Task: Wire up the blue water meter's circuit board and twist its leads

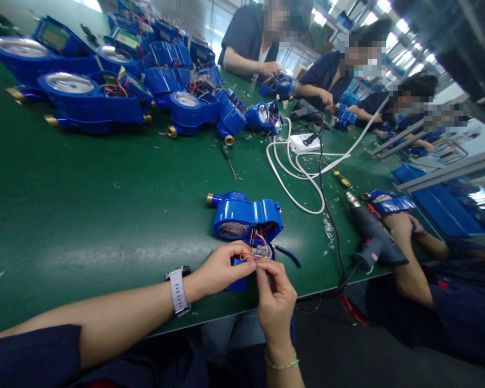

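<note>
A blue water meter (pixel 246 213) with a brass pipe end lies on the green table in front of me. Thin coloured wires (pixel 261 240) come out of its open housing. My left hand (pixel 226 265), with a watch on the wrist, pinches these wires between thumb and fingers. Against it, my right hand (pixel 275 285) is closed in a pinch on the wires too; the exact spot between the fingertips is hidden. Under my left hand sits a blue cover (pixel 237 283), partly covered by the fingers. Just right of the meter is a tool with a dark blue handle (pixel 289 255).
Several blue meters (pixel 92 102) crowd the back left. A screwdriver (pixel 227 156) lies ahead, near a white power strip (pixel 304 143) with looped cable. On the right are a heat gun (pixel 374 231), a yellow screwdriver (pixel 342 179) and a co-worker's hands (pixel 404 226). Other people work beyond.
</note>
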Demonstrator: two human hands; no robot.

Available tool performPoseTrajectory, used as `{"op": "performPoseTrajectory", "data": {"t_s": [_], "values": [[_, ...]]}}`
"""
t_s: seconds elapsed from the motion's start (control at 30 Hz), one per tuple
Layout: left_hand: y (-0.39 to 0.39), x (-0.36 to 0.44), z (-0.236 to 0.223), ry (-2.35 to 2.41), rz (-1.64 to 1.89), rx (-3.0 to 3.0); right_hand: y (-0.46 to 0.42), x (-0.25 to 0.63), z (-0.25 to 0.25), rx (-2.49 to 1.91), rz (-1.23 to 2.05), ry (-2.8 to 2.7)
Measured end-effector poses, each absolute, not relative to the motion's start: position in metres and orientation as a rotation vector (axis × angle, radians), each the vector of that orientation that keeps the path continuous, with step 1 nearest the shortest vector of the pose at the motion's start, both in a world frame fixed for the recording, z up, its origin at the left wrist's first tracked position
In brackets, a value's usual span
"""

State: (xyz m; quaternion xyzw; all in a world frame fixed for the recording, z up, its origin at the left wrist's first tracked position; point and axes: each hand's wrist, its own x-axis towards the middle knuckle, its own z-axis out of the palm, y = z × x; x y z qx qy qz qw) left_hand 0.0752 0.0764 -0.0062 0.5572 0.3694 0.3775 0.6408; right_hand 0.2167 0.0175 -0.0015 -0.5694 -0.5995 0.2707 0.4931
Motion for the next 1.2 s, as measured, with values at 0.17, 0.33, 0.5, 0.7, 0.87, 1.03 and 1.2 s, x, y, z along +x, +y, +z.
{"op": "performPoseTrajectory", "data": {"t_s": [0.17, 0.33, 0.5, 0.7, 0.87, 1.03, 1.2], "values": [[0.0761, 0.0759, -0.0059, 0.844, 0.862, 1.304, 0.0177, 0.2146, 0.0002, -1.373, 0.579, -1.504], [0.0755, 0.0771, -0.0075, 0.839, 0.875, 1.302, 0.0176, 0.2145, -0.0008, -1.372, 0.580, -1.496], [0.0754, 0.0765, -0.0104, 0.796, 0.892, 1.263, 0.0175, 0.2153, -0.0017, -1.360, 0.623, -1.458], [0.0756, 0.0747, -0.0100, 0.794, 0.882, 1.268, 0.0175, 0.2153, -0.0008, -1.368, 0.637, -1.450], [0.0753, 0.0756, -0.0060, 0.834, 0.874, 1.295, 0.0166, 0.2157, -0.0010, -1.366, 0.631, -1.485], [0.0741, 0.0758, -0.0046, 0.823, 0.904, 1.307, 0.0151, 0.2165, -0.0021, -1.367, 0.617, -1.484], [0.0733, 0.0758, -0.0075, 0.804, 0.936, 1.283, 0.0157, 0.2168, -0.0044, -1.354, 0.618, -1.455]]}}
